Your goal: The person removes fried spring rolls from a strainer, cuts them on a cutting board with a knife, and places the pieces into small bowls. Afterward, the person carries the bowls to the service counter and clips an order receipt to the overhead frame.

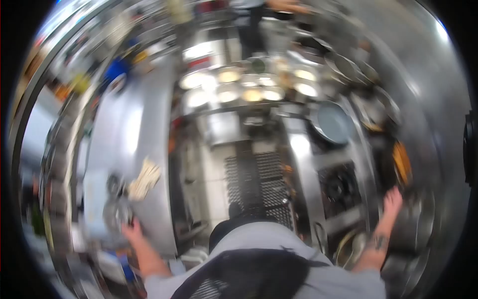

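Note:
On the left, my left hand (131, 230) is at the near edge of a round metal bowl (117, 212) on the steel counter. Blur hides whether its fingers grip the rim or only touch it. A crumpled cream cloth (145, 180) lies just beyond. My right hand (393, 200) is stretched out over the stove side, close below a long orange object (401, 163) whose kind I cannot make out. Its fingers are smeared, so I cannot see whether anything is in them.
A stove burner (339, 185) and a grey-blue round pan (332, 122) are on the right. Several pale round containers stand on the far counter, where another person (249, 30) is. A perforated dark mat (261, 182) covers part of the aisle floor.

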Demonstrator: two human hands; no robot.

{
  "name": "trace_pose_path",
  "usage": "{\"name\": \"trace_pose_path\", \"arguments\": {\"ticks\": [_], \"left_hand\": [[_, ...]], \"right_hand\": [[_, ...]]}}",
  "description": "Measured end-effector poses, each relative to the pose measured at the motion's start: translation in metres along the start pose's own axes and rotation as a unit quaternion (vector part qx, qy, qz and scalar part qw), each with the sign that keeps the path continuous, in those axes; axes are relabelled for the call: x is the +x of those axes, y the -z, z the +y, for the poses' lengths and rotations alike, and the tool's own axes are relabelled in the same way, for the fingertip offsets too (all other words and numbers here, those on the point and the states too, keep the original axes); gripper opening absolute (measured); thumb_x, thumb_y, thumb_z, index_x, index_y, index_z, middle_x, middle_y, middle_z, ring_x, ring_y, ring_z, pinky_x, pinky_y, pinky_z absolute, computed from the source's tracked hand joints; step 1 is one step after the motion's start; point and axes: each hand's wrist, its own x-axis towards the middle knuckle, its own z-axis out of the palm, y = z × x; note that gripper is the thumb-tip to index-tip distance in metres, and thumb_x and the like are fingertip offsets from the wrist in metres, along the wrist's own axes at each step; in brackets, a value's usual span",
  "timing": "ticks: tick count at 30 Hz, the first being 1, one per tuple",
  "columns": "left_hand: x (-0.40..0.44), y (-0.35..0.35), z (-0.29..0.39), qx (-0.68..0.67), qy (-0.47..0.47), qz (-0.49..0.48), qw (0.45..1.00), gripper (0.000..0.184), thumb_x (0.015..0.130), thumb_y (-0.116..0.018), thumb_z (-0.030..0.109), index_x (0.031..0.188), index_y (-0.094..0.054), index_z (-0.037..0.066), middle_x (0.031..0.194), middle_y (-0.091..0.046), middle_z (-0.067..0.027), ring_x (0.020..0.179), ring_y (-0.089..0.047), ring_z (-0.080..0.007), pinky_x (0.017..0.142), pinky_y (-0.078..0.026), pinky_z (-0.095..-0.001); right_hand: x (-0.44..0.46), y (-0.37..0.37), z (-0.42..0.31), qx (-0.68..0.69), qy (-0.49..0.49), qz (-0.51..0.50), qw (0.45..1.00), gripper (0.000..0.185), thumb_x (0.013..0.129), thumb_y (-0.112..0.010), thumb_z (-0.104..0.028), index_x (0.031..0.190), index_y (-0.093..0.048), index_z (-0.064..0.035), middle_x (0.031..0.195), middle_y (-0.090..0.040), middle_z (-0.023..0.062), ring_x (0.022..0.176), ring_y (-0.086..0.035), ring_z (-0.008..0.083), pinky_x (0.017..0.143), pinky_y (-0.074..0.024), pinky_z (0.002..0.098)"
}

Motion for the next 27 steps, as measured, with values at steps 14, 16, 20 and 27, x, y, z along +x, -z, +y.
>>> {"name": "trace_pose_path", "arguments": {"ticks": [14,16,20,27], "left_hand": [[0.012,-0.054,0.037,0.303,-0.089,-0.121,0.941,0.028,0.085,-0.074,0.018,0.092,-0.067,-0.008,0.085,-0.068,-0.0232,0.073,-0.067,-0.0386,0.068,-0.058,-0.0477],[-0.001,-0.071,0.059,0.284,-0.092,-0.179,0.937,0.026,0.085,-0.073,0.016,0.092,-0.066,-0.008,0.084,-0.067,-0.0220,0.071,-0.067,-0.0374,0.066,-0.058,-0.0473],[-0.022,-0.110,0.112,0.189,-0.161,-0.376,0.893,0.022,0.084,-0.072,0.011,0.093,-0.065,-0.008,0.081,-0.066,-0.0196,0.068,-0.066,-0.0351,0.064,-0.058,-0.0466],[-0.155,-0.285,0.548,-0.303,0.258,-0.591,0.702,0.040,0.081,-0.057,-0.002,0.121,-0.056,-0.006,0.089,-0.064,-0.0122,0.065,-0.064,-0.0217,0.048,-0.048,-0.0323]], "right_hand": [[-0.041,-0.069,0.007,0.053,0.072,0.170,0.981,0.021,0.107,-0.049,-0.018,0.089,-0.053,-0.0079,0.062,-0.042,-0.0045,0.043,-0.033,0.0081,0.040,-0.0240,0.0267],[-0.041,-0.059,0.003,0.043,0.075,0.167,0.982,0.020,0.107,-0.050,-0.018,0.090,-0.053,-0.0080,0.062,-0.042,-0.0045,0.043,-0.033,0.0080,0.040,-0.0242,0.0268],[-0.046,-0.049,-0.005,0.033,0.068,0.158,0.985,0.019,0.107,-0.052,-0.019,0.092,-0.054,-0.0076,0.062,-0.043,-0.0048,0.043,-0.033,0.0075,0.040,-0.0244,0.0267],[-0.072,-0.045,-0.018,0.014,0.063,0.150,0.987,0.018,0.106,-0.053,-0.020,0.092,-0.055,-0.0076,0.063,-0.044,-0.0041,0.043,-0.032,0.0074,0.039,-0.0249,0.0262]]}}
